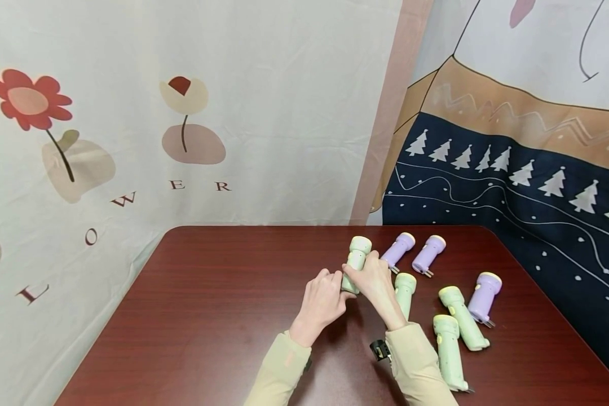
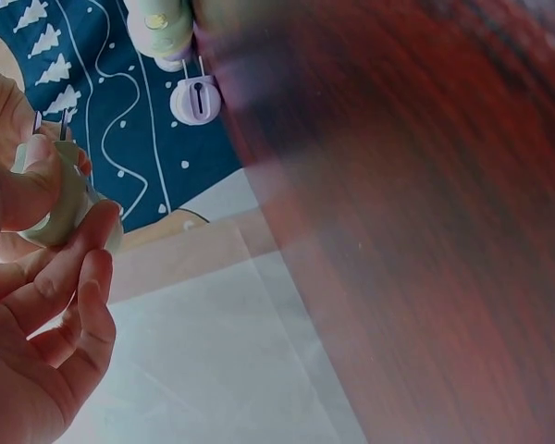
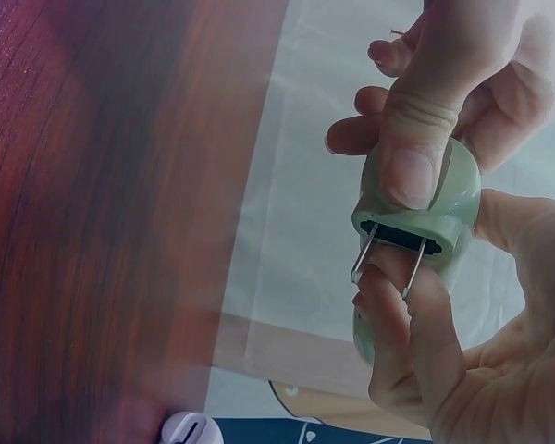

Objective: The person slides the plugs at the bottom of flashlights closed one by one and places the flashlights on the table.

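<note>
Green flashlight (image 1: 357, 258) was pinched above the desk (image 1: 208, 282) by the left hand (image 1: 321, 299) and the right hand (image 1: 376, 282), its two metal prongs (image 3: 414, 269) already standing out and only its release seemingly left, while other flashlights (image 1: 449, 352), green and purple, lay to the right.

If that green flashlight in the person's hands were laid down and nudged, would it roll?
The green flashlight might roll, since it looks rounded, though probably in a curve, as its head is wider. Its prongs stick out and could stop it early. Its smooth, shiny shell may feel slippery.
</note>
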The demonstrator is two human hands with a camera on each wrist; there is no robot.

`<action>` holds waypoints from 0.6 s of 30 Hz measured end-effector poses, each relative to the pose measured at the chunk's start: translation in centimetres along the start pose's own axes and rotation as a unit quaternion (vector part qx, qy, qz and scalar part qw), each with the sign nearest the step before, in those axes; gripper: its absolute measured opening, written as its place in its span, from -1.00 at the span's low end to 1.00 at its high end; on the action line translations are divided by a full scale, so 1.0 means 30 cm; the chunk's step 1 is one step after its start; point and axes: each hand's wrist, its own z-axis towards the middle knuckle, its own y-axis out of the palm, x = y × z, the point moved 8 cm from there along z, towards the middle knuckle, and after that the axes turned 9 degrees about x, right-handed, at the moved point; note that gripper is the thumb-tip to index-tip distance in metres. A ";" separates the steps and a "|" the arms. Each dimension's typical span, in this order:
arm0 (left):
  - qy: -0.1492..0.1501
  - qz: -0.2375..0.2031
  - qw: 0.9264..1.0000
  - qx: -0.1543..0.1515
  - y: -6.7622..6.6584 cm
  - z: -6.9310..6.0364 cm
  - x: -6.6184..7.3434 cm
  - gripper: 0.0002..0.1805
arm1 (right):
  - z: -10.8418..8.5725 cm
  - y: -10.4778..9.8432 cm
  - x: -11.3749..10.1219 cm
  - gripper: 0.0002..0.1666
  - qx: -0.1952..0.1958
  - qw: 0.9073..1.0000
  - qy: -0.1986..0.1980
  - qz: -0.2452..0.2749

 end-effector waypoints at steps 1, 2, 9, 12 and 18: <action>0.000 0.000 1.000 -0.002 0.000 0.000 0.000 -0.63 | 0.000 0.000 0.000 -0.36 0.000 1.000 0.001 0.000; 0.000 0.001 1.000 -0.004 0.001 0.000 0.000 -0.63 | 0.000 0.000 0.000 -0.36 0.000 1.000 0.001 0.000; 0.001 0.002 1.000 -0.008 0.001 0.000 0.000 -0.63 | 0.001 0.002 -0.002 -0.37 0.001 1.000 0.004 -0.002; 0.001 0.003 1.000 -0.009 0.001 0.000 -0.001 -0.63 | 0.001 0.003 -0.001 -0.37 0.001 1.000 0.004 -0.002; 0.001 0.006 1.000 -0.011 0.000 -0.002 -0.002 -0.64 | 0.000 0.007 -0.001 -0.36 0.003 1.000 0.005 -0.004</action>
